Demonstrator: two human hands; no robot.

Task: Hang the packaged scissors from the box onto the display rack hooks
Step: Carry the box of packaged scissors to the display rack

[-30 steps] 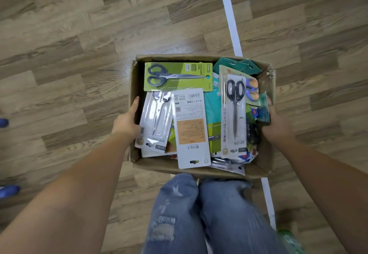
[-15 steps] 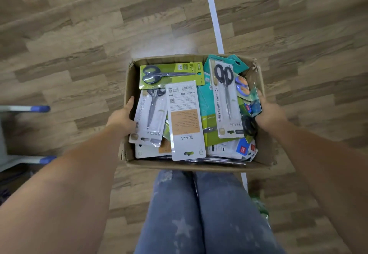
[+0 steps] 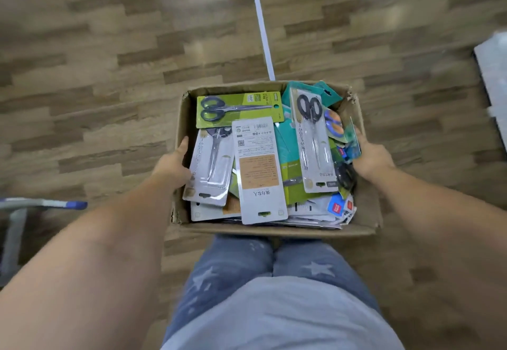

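You're in what looks like a shop floor: wood-pattern flooring [image 3: 109, 75] crossed by a white line [image 3: 260, 20], a metal frame with blue ends [image 3: 41, 205] at the left, and a cardboard box [image 3: 367, 212] of retail-carded scissors [image 3: 238, 109].

White floor stripe [image 3: 262, 28], blue-tipped metal frame [image 3: 41, 204]

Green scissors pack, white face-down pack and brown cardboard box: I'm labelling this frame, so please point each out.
green scissors pack [image 3: 247, 102], head view, on the card beside the blades.
white face-down pack [image 3: 260, 201], head view, on its lower white area.
brown cardboard box [image 3: 274, 230], head view, on its near wall.
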